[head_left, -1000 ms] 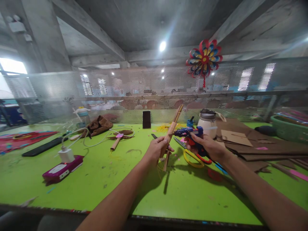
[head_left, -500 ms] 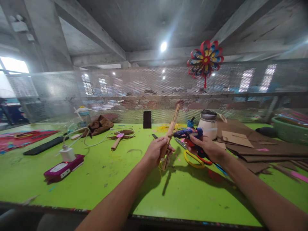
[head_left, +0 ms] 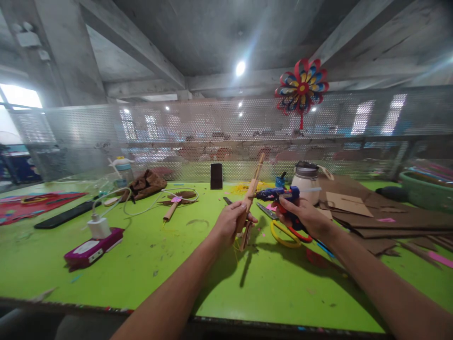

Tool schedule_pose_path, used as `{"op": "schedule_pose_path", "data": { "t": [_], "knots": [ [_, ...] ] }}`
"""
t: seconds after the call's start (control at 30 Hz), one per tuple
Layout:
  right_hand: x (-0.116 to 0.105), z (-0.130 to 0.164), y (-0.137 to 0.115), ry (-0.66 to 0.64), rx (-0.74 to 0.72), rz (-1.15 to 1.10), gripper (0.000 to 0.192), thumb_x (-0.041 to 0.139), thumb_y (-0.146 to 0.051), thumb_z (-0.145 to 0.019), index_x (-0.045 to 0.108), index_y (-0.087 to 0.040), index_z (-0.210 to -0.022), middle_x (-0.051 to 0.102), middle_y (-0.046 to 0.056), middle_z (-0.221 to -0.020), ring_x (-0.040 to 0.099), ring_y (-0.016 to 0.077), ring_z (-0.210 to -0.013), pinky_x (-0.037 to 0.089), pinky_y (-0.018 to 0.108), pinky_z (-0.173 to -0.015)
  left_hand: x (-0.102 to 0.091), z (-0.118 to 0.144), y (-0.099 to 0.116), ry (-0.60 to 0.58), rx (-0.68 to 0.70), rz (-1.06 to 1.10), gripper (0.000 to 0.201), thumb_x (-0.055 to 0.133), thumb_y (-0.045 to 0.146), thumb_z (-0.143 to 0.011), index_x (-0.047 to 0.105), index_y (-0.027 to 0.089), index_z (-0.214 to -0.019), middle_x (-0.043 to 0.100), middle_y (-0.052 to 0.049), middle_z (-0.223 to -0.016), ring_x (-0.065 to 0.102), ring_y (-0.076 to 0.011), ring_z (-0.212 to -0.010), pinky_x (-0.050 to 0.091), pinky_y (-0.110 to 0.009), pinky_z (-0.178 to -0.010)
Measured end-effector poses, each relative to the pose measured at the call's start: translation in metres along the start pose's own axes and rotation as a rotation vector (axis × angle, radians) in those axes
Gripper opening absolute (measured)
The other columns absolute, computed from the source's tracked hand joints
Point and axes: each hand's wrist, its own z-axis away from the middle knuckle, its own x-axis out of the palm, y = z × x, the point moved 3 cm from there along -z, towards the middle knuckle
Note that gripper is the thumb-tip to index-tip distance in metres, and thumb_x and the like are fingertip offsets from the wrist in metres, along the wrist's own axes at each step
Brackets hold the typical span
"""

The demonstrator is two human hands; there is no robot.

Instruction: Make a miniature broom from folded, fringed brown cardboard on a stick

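One broad green table point(head_left: 141, 264) fills most of what I see, backed by a perforated mesh screen point(head_left: 177, 137) with a paper pinwheel point(head_left: 301, 89) hung on it. Brown cardboard sheets point(head_left: 375, 215) are stacked along the right side, and a pink power bank point(head_left: 92, 247) with a white charger plugged in sits at the left. Yellow-handled scissors point(head_left: 285, 233) lie just under the hands. The right hand point(head_left: 305, 216) is wrapped tight around the grip of a blue glue gun point(head_left: 279, 194), nozzle aimed left. The left hand point(head_left: 231, 222) has its fingers closed on a brown stick point(head_left: 252, 191), held tilted up above the table. Compared with a second ago, the stick stands a little steeper and the nozzle has come in until it touches or nearly touches the stick's side; I'd judge glue is being laid on there.
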Motion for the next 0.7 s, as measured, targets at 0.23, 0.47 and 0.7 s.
{"op": "schedule_pose_path", "data": {
  "t": [0.23,0.47,0.7],
  "knots": [
    [0.006,0.000,0.006,-0.038,0.058,-0.074,0.038,0.060,-0.050,-0.083,0.059,-0.012,-0.081,0.053,0.001,-0.063,0.043,0.0064,-0.048,0.027,0.022,-0.045,0.002,0.001,0.003,0.025,0.005,0.062,0.014,0.057,0.027,-0.082,0.056,0.014,-0.083,0.061,-0.002,-0.063,0.063,-0.0149,-0.062,0.049,-0.027,-0.064],
    [0.005,-0.001,0.011,-0.052,0.028,-0.157,0.032,0.059,-0.045,-0.086,0.061,-0.013,-0.086,0.056,0.003,-0.066,0.046,0.0079,-0.052,0.028,0.022,-0.046,0.000,-0.001,0.000,0.012,0.010,0.040,0.016,0.058,0.028,-0.080,0.056,0.014,-0.086,0.061,-0.003,-0.063,0.062,-0.0147,-0.062,0.049,-0.027,-0.064],
    [0.008,0.001,0.007,-0.015,0.036,-0.187,0.031,0.063,-0.045,-0.083,0.063,-0.014,-0.083,0.057,0.003,-0.068,0.048,0.0087,-0.055,0.032,0.021,-0.047,0.000,-0.002,0.000,0.007,0.055,-0.068,0.024,0.061,0.036,-0.080,0.056,0.014,-0.086,0.060,-0.003,-0.064,0.062,-0.0151,-0.062,0.050,-0.029,-0.065]
  ]
}}
